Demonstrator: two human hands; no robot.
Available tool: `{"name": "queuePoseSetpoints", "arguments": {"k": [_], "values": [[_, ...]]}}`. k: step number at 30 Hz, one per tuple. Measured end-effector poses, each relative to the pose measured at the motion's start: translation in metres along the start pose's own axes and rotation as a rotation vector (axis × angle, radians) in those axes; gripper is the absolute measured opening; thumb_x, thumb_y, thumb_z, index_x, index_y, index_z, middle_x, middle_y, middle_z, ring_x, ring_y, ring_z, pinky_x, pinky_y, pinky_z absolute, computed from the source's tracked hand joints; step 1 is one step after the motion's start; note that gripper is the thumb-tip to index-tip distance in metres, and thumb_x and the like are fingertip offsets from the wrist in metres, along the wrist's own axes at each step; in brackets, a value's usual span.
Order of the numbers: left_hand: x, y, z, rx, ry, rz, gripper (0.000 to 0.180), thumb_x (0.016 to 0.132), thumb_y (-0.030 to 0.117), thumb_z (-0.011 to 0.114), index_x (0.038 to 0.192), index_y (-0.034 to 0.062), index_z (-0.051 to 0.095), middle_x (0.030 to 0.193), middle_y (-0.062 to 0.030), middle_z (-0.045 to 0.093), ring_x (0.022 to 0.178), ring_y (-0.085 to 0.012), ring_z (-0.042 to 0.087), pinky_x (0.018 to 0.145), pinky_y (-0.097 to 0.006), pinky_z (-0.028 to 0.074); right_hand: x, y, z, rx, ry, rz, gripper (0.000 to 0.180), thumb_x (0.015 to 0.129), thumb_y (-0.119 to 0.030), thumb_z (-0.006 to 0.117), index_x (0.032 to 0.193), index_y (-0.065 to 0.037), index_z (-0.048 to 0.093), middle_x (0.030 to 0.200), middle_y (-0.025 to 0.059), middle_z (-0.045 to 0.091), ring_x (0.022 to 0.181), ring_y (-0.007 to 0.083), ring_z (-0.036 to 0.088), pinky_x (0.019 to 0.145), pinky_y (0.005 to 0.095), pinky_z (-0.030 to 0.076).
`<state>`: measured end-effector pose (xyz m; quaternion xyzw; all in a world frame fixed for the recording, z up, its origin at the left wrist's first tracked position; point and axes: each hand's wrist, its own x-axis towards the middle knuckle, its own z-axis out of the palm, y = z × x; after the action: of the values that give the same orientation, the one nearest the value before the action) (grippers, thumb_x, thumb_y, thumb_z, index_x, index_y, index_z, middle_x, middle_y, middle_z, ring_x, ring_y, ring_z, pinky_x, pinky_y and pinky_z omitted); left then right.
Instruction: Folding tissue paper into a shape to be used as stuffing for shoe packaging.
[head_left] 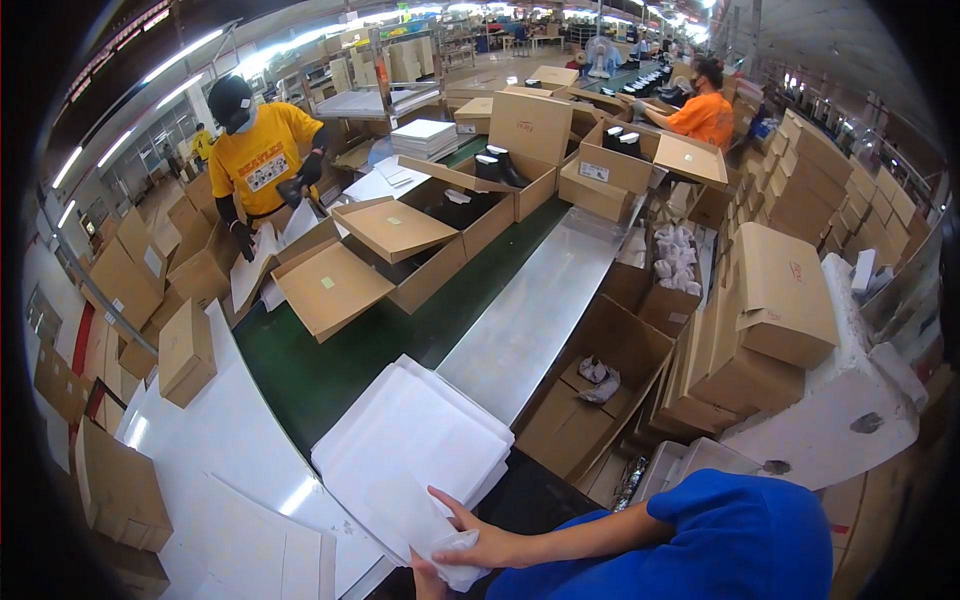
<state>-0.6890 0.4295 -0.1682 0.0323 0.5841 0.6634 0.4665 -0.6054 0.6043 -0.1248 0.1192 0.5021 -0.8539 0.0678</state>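
1. The right hand (478,545) reaches in from the right, under a blue fabric sleeve (740,530); its fingers are mostly curled, closed around crumpled thin white paper (424,522), with one digit extended toward the sheets beyond.
2. The left hand (427,578) shows only in part at the lower edge, its fingers against the same paper from the left; I cannot tell how far they are open or whether they grip.
3. The crumpled paper sits between the two hands, bunched at its lower end and spreading up and leftward over the near corner of a thick stack of flat white paper sheets (410,430).
4. That stack lies straight ahead of the fingers and slightly left, one corner pointing toward them. The held paper's long axis seems to run from upper left to lower right. The right hand is nearer the stack.
5. A glossy white counter (200,440) lies left of the stack, a dark green belt (300,370) beyond it, and an open brown cardboard box (560,430) to its right.
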Motion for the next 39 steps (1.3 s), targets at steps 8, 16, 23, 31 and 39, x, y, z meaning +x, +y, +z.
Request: {"name": "queuePoseSetpoints", "arguments": {"k": [8, 16, 23, 31, 39], "values": [[-0.005, -0.014, 0.006, 0.231, 0.009, 0.063, 0.091, 0.103, 0.048, 0.082, 0.172, 0.0034, 0.043, 0.156, -0.0191, 0.062, 0.139, -0.0357, 0.065, 0.119, -0.049, 0.056, 0.013, 0.018, -0.018, -0.089, 0.102, 0.043, 0.109, 0.107, -0.056, 0.080, 0.185, -0.013, 0.017, 0.174, 0.0212, 0.048, 0.160, 0.0306, 0.047, 0.132, 0.0436, 0.039], [-0.021, -0.016, 0.024, -0.133, -0.272, 0.017, 0.075, 0.100, 0.029, 0.084, 0.160, -0.0016, 0.051, 0.142, -0.0208, 0.071, 0.124, -0.0353, 0.075, 0.103, -0.050, 0.065, 0.058, -0.024, -0.054, 0.084, -0.117, 0.329, 0.088, 0.109, -0.064, 0.073, 0.174, -0.011, 0.045, 0.140, 0.0075, 0.070, 0.124, 0.0189, 0.068, 0.107, 0.0364, 0.057], [-0.015, -0.020, 0.040, -0.123, 0.121, -0.027, 0.075, 0.100, 0.020, 0.079, 0.165, -0.0015, 0.047, 0.142, -0.0187, 0.071, 0.123, -0.0339, 0.075, 0.103, -0.047, 0.064, 0.054, -0.061, -0.062, -0.362, -0.406, -0.039, 0.051, 0.120, -0.041, 0.065, 0.159, -0.008, 0.069, 0.140, 0.0097, 0.081, 0.136, 0.0213, 0.068, 0.116, 0.0399, 0.054], [0.005, -0.062, 0.010, -0.401, 0.112, 0.068, 0.062, 0.116, 0.044, 0.060, 0.167, 0.0112, 0.049, 0.157, -0.0133, 0.065, 0.131, -0.0347, 0.073, 0.106, -0.049, 0.064, 0.022, -0.021, -0.046, -0.933, -0.448, -0.494, 0.042, 0.124, -0.027, 0.052, 0.163, -0.015, 0.064, 0.168, 0.0076, 0.063, 0.173, 0.0364, 0.033, 0.142, 0.0644, 0.016], [-0.026, -0.026, 0.040, -0.513, 0.049, 0.415, 0.085, 0.108, 0.057, 0.060, 0.179, 0.0162, 0.037, 0.169, -0.0137, 0.056, 0.154, -0.0326, 0.059, 0.122, -0.052, 0.055, 0.021, -0.011, -0.031, -1.206, -0.370, -0.546, 0.054, 0.125, -0.032, 0.046, 0.178, -0.024, 0.045, 0.183, 0.0014, 0.046, 0.179, 0.0343, 0.013, 0.141, 0.0710, -0.002]]}}
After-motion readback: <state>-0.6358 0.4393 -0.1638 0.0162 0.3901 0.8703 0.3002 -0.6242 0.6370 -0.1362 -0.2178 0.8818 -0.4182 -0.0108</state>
